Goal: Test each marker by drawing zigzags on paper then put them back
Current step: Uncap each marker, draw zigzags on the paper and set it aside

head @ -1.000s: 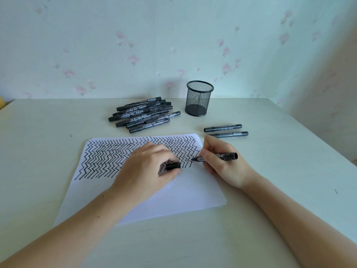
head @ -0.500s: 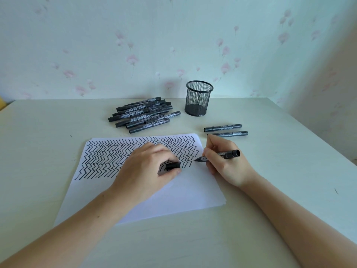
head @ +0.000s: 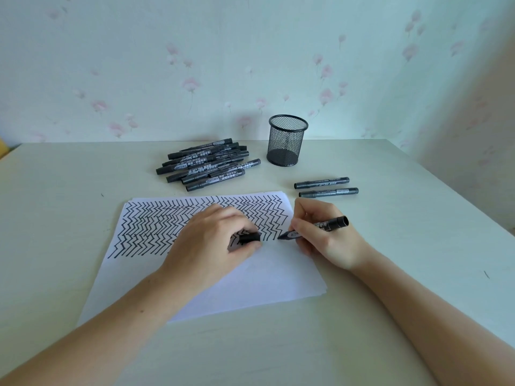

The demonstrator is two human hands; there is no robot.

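Observation:
A white sheet of paper [head: 267, 280] lies on the table, its upper half covered with black zigzag lines. My right hand [head: 326, 240] grips an uncapped black marker [head: 320, 226] with its tip touching the paper at the right end of the zigzags. My left hand [head: 211, 240] rests on the paper and pinches the black marker cap [head: 249, 237] between thumb and fingers. A pile of several capped black markers [head: 206, 165] lies behind the paper. Two more capped markers [head: 324, 186] lie to the right, apart from the pile.
An empty black mesh pen cup [head: 287, 140] stands upright behind the paper, near the flowered wall. The pale table [head: 418, 246] ends in an edge on the right. A yellow object peeks in at the far left edge.
The marker tip in my right hand has shifted slightly along the right end of the zigzags, and the marker's rear end has tilted a bit. My left hand stays still on the paper.

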